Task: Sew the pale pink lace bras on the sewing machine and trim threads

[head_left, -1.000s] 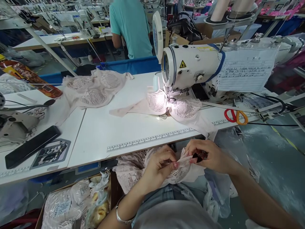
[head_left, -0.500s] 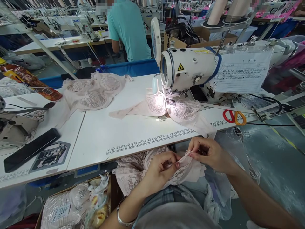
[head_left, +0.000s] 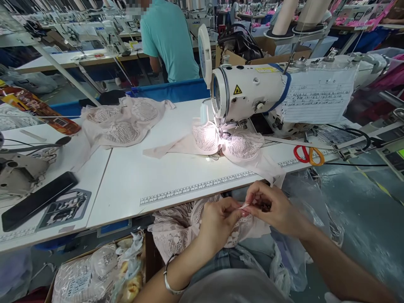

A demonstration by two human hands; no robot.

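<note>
Over my lap, just below the table edge, both hands pinch the edge of a pale pink lace bra [head_left: 176, 229]. Thumb and fingers of my left hand [head_left: 219, 221] are closed on it, and my right hand [head_left: 271, 206] grips the same edge close beside. The fingertips almost meet, and part of the fabric is hidden under them. Another pale pink bra [head_left: 243, 145] lies under the needle of the white sewing machine [head_left: 252, 90], lit by its lamp, with one end hanging over the table edge near my right hand.
More pink bras [head_left: 123, 122] lie on the white table [head_left: 126, 176] at left, near a bottle [head_left: 41, 109] and a black phone [head_left: 39, 200]. Scissors [head_left: 309, 155] with red and orange handles rest at right. Below left stands a box of wrapped goods [head_left: 94, 269]. A person [head_left: 170, 42] sits beyond.
My hands have drawn closer together along the bra's edge, the left moving right and slightly up. The bra under the machine has stayed in place.
</note>
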